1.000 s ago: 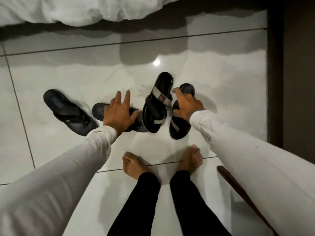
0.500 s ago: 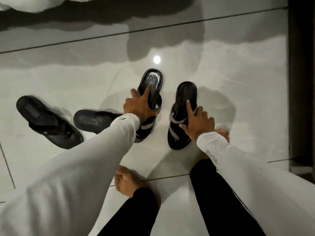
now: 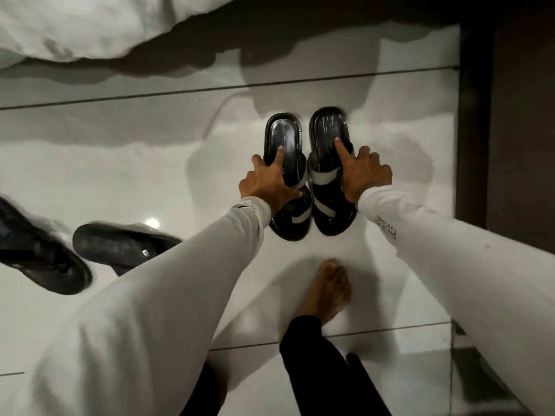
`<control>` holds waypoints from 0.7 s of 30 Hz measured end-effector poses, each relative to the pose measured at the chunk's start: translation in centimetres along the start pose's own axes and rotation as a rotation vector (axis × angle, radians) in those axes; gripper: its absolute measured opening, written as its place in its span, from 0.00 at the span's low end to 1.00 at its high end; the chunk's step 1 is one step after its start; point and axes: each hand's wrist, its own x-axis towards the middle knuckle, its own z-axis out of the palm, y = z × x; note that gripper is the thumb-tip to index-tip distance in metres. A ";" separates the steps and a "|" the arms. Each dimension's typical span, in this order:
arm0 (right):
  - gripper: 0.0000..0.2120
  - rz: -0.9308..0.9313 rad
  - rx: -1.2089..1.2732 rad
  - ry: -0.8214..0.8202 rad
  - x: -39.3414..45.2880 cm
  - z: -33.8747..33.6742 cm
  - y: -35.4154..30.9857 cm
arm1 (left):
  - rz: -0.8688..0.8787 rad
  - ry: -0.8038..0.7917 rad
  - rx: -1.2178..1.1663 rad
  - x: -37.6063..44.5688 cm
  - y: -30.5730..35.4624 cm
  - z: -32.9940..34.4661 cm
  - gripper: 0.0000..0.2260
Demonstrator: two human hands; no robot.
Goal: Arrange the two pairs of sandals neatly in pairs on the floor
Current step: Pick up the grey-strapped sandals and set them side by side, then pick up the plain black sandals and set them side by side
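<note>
Floor was glossy pale tile, open and bare toward the far left, room to slide things there. Right edge was boxed in by a dark wall or door frame; white bedding overhung the far edge. Grout lines crossed the far part and the near part of the floor.

Left hand lay on the left strapped sandal: index finger stretched out flat along the footbed, thumb hooked round the sandal's outer rim, remaining fingers curled over the strap. A loose clasp, not a tight fist. Right hand mirrored it on the right strapped sandal: index finger pressed on the footbed, other fingers wrapped at its outer side. Couldn't tell if either sandal was lifted or flat on the tile.

Those two sat side by side, parallel, inner edges touching or nearly so, right of floor centre, near the dark frame but clear of it.

Count: four sandals. Two black with pale straps, under the hands. Two plain dark ones at the left edge: dark sandal partly hidden behind the left sleeve, and outer dark sandal cut by the frame edge. They lay angled differently, close but not paired.

One bare foot stood on the tile near the strapped pair, apart from it.
</note>
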 end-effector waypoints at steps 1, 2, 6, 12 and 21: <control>0.45 -0.001 -0.003 0.006 0.6 -0.6 0.5 | 0.004 0.007 -0.009 0.2 0.6 0.0 0.48; 0.45 -0.003 -0.009 0.006 1.0 -1.1 0.9 | 0.004 0.009 -0.019 0.3 1.1 0.1 0.48; 0.44 -0.040 -0.013 -0.011 1.3 -2.2 1.3 | -0.010 -0.006 -0.076 0.4 1.8 0.0 0.48; 0.48 -0.071 -0.022 -0.039 -0.6 -1.8 0.7 | 0.035 -0.014 -0.220 0.1 0.8 -1.2 0.49; 0.42 -0.157 0.007 0.021 -10.8 -3.6 -2.6 | -0.031 -0.031 -0.244 -11.7 -7.5 -3.0 0.49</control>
